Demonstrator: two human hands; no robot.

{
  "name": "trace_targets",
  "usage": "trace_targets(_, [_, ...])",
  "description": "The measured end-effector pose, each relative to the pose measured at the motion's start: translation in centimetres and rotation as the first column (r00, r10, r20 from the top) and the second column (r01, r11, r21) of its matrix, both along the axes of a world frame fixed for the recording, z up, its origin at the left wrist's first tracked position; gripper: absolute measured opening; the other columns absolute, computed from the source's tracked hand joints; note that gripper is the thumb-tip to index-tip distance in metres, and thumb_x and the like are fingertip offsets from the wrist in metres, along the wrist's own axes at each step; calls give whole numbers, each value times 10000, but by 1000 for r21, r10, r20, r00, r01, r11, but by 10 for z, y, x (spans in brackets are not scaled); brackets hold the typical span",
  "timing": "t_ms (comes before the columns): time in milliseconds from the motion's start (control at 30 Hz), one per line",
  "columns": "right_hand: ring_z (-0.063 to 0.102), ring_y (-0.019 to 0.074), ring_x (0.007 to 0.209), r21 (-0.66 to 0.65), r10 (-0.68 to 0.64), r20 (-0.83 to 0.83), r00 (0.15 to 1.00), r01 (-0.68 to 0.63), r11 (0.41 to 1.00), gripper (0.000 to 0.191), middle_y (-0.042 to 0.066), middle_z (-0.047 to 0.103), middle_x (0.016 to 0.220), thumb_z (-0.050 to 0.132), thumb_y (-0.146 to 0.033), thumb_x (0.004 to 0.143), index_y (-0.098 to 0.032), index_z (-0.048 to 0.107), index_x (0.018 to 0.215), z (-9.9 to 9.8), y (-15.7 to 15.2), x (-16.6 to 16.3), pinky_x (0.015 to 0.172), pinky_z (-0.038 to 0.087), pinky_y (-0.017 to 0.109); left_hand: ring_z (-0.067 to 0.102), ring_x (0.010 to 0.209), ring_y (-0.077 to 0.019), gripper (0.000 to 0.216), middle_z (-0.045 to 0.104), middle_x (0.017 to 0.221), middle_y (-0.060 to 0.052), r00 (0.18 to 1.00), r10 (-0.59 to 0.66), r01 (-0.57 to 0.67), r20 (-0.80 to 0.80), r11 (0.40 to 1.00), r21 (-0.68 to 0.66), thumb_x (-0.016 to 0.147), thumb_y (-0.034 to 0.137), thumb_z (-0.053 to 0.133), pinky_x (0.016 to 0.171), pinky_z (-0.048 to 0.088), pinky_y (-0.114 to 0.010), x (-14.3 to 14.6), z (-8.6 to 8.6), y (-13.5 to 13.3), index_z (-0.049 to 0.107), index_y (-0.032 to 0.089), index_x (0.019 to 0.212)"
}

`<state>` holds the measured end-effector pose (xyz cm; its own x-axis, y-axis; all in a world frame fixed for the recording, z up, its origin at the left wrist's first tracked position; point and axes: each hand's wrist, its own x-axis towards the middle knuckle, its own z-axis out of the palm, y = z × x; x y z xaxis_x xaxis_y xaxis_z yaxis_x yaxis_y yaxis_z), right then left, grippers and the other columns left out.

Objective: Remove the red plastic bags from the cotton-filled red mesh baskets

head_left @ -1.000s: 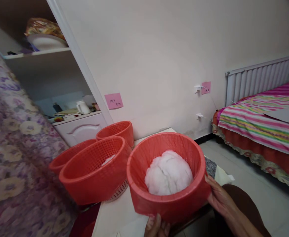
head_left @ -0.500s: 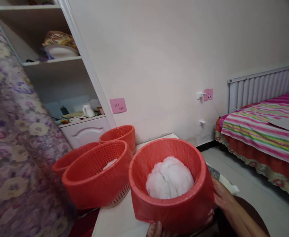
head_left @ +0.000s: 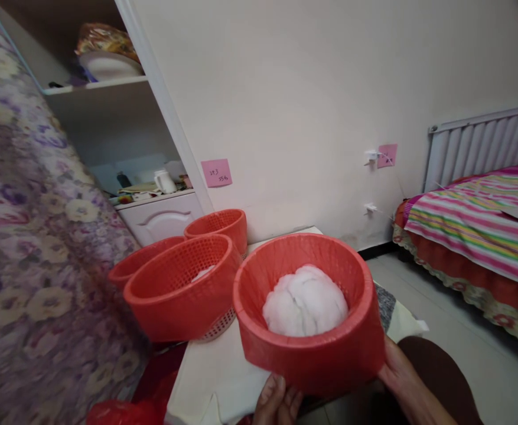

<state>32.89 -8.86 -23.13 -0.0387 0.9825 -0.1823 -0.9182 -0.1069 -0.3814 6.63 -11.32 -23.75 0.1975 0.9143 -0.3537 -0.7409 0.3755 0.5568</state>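
Observation:
A round basket [head_left: 305, 360] lined with a red plastic bag stands near me at the right of the table, its bag folded down over the rim. Inside lies a mound of white fluffy stuffing [head_left: 305, 304]. My left hand [head_left: 277, 400] is closed at the bag's lower front edge, thumb and fingertips against the plastic. On the right side my right hand [head_left: 394, 363] grips the lower part of the bag-lined basket; its fingers are mostly hidden behind it.
Left of it, a second bag-lined basket [head_left: 179, 321] holds some white stuffing. Two more red baskets stand behind, one at the back [head_left: 236, 227]. A white-covered table [head_left: 209, 378] carries them. Floral curtain [head_left: 23, 265] at left, bed [head_left: 475, 227] at right, wall behind.
My view has tipped down and shifted slightly left, so more of the table front shows. My left hand has come further into view at the bag's edge; the right hand stays at the side.

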Motion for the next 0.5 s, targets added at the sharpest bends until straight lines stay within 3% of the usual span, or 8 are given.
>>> trace_targets(67, [752, 132, 764, 8, -8, -24, 1000, 8, 1000, 258, -49, 829, 846, 884, -389, 652, -269, 791, 860, -4, -14, 2, 756, 613, 202, 734, 895, -223, 116, 776, 1014, -102, 1000, 21, -21, -8, 1000, -16, 830, 229, 722, 808, 564, -322, -15, 3, 3, 731, 176, 933])
trace_targets(133, [747, 184, 923, 42, 25, -51, 998, -23, 999, 437, 4, 822, 990, 772, -600, 708, -256, 779, 978, -3, -28, 2, 826, 613, 278, 726, 940, -231, 247, 760, 1065, -134, 999, 44, -44, -2, 999, -9, 924, 355, 594, 863, 562, -359, -30, 11, 9, 717, 152, 994])
trace_targets(200, [723, 238, 1022, 91, 53, -64, 997, -48, 995, 593, 62, 797, 1100, 717, -710, 677, -240, 766, 1036, 2, -39, -1, 854, 606, 342, 714, 991, -260, 396, 736, 1117, -183, 998, 64, -64, 7, 998, 30, 951, 448, 517, 889, 562, -403, -41, 23, 20, 693, 109, 1057])
trace_targets(267, [713, 237, 1040, 123, 55, -30, 998, -51, 991, 518, 60, 786, 1136, 791, -613, 667, -263, 759, 1049, 11, -47, -9, 876, 592, 345, 717, 983, -271, 414, 735, 1112, -200, 996, 94, -94, 5, 993, 70, 949, 441, 523, 854, 579, -406, -43, 37, 30, 672, 84, 1098])
trace_targets(333, [730, 199, 941, 136, 57, 50, 997, -64, 989, 376, 31, 805, 1065, 861, -399, 683, -287, 763, 1028, 20, -52, -18, 837, 590, 307, 735, 897, -234, 290, 765, 1032, -153, 991, 135, -134, -10, 987, 86, 937, 259, 561, 816, 593, -359, -37, 50, 38, 651, 97, 1160])
trace_targets(400, [726, 161, 784, 135, 77, 127, 989, -94, 986, 312, 12, 818, 927, 876, -250, 674, -282, 778, 968, 24, -56, -27, 737, 589, 260, 741, 783, -194, 365, 789, 908, -67, 985, 170, -168, -28, 983, 80, 878, 50, 545, 814, 597, -319, -29, 59, 41, 638, 140, 1219])
trace_targets(500, [705, 137, 681, 82, 95, 183, 979, -111, 990, 270, 24, 809, 830, 891, -263, 659, -232, 788, 907, 16, -59, -32, 642, 572, 221, 747, 820, -212, 527, 795, 915, -15, 979, 200, -196, -42, 976, 92, 823, -39, 511, 838, 604, -312, -21, 61, 34, 633, 204, 1275])
